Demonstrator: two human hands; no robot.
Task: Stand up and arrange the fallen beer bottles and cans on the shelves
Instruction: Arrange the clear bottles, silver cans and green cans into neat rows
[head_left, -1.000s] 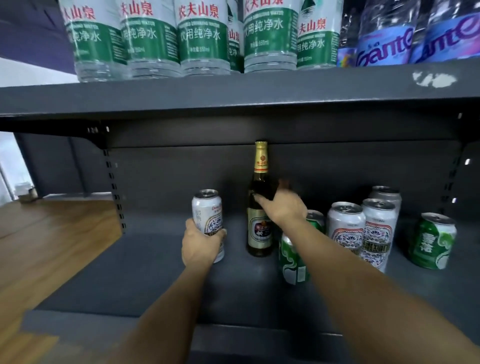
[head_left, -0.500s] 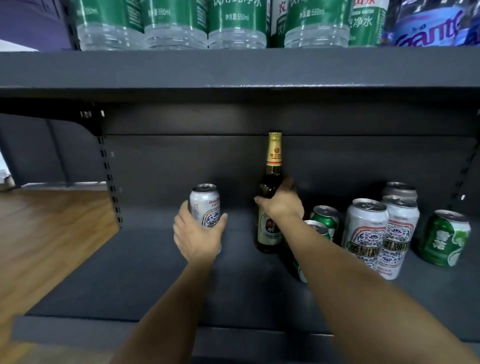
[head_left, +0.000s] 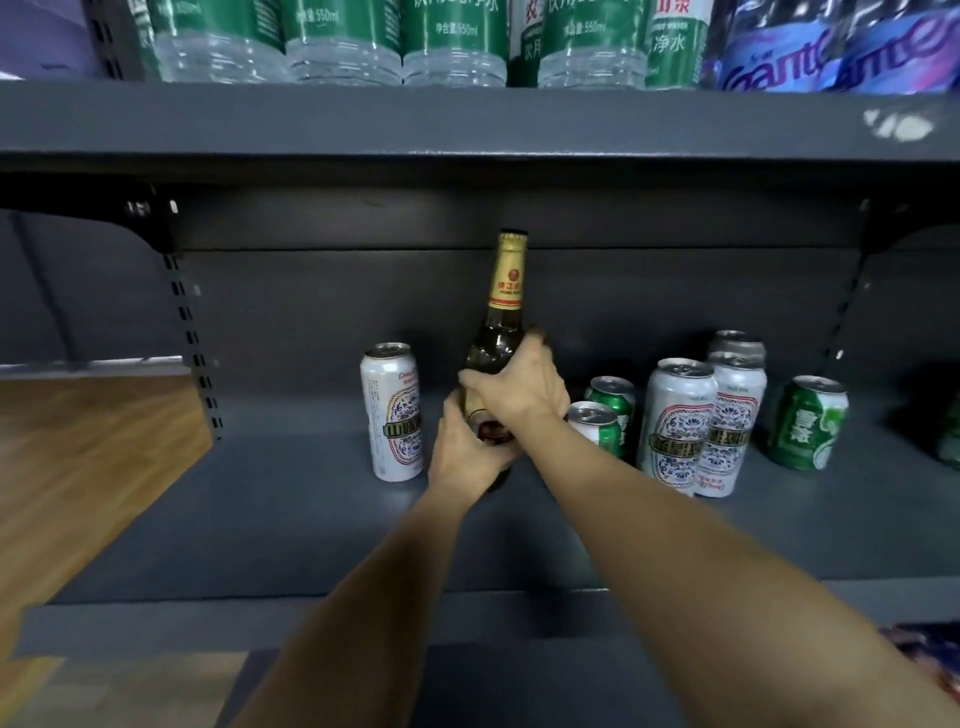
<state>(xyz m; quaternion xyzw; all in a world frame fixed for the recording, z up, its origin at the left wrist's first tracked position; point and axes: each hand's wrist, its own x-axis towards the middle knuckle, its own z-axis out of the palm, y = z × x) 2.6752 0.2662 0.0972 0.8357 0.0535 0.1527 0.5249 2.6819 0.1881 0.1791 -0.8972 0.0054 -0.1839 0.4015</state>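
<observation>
Both hands hold the upright beer bottle (head_left: 501, 332) at the middle of the lower shelf (head_left: 291, 525). The right hand (head_left: 519, 389) has its grip curled tight round the bottle's shoulder, fingers wrapped to the far side; the left hand (head_left: 465, 452) cups the lower body from the 7 o'clock side, its grip closed round the label. The bottle's cap stands just under the upper shelf (head_left: 467, 124), with little room above it. At the bottle's 9 o'clock, just beside the left hand, a white can (head_left: 392, 410) stands upright and untouched. At 3 o'clock stand two green cans (head_left: 610, 415), one behind the other, then a cluster of three white or silver cans (head_left: 701, 426), packed close together, and farther out a lone green can (head_left: 808, 423), tilted. That makes one bottle, four pale cans and three green ones, all well back from the shelf's front edge. Bare shelf lies open toward 8 o'clock and along the front. Water bottles (head_left: 343, 41) crowd the upper shelf.
</observation>
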